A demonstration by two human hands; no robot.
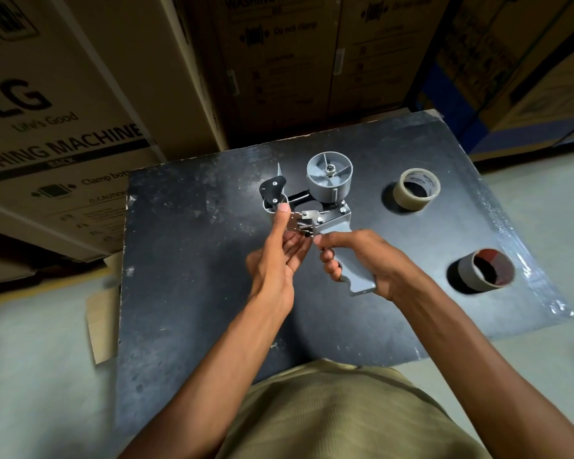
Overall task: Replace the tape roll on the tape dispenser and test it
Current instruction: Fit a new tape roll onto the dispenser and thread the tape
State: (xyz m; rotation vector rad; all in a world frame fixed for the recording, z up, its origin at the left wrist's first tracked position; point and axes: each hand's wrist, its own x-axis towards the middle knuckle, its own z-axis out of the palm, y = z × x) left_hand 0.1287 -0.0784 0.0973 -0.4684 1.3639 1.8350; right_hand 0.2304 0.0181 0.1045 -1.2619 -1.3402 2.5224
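A grey tape dispenser [328,193] is held above the black table [186,260], its round spool hub bare, with no roll on it. My right hand [365,260] grips its pistol handle. My left hand [279,256] pinches the metal plate at the dispenser's front, thumb up near the black roller guard. A clear tape roll [416,188] lies flat at the table's right. Nearer me on the right stands an empty cardboard core [486,271].
Large cardboard washing-machine boxes [63,127] stand close behind and left of the table. A flat cardboard piece [101,326] lies on the floor under the table's left edge. Blue shelving [461,104] is at the back right.
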